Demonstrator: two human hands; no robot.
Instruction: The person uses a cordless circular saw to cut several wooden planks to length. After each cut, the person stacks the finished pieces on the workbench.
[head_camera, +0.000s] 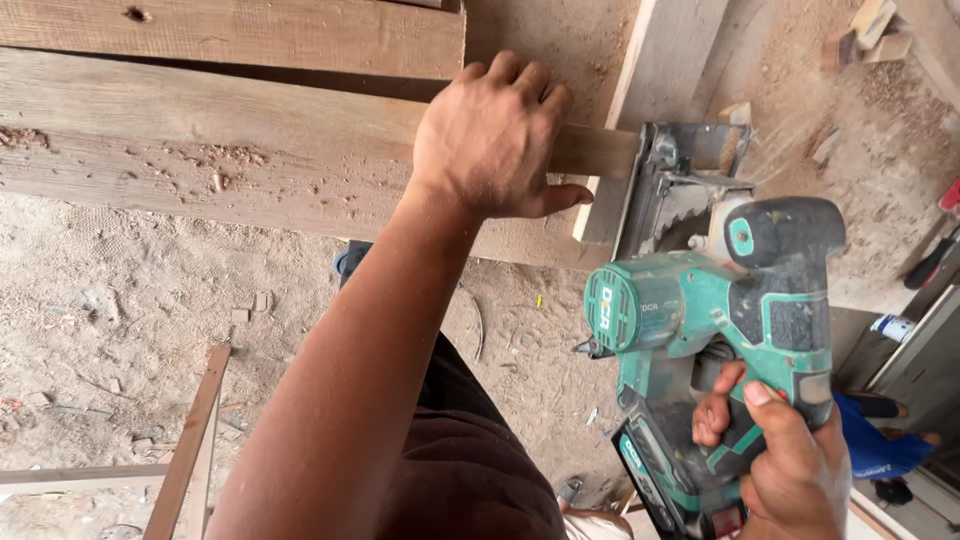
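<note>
The left hand (495, 140) presses flat, fingers spread, on a wooden plank (230, 150) at twelve o'clock. The right hand (785, 465) grips the handle of a green cordless circular saw (720, 300) at four o'clock, its blade meeting the plank's end above the sawdust-strewn ground (110, 300).

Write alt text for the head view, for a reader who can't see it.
Seen from above, a person's right hand grips a green and black cordless circular saw at the end of a long weathered wooden plank, while the left hand presses flat on the plank beside the saw. Sawdust and small wood offcuts cover the sandy dirt floor below.
</note>
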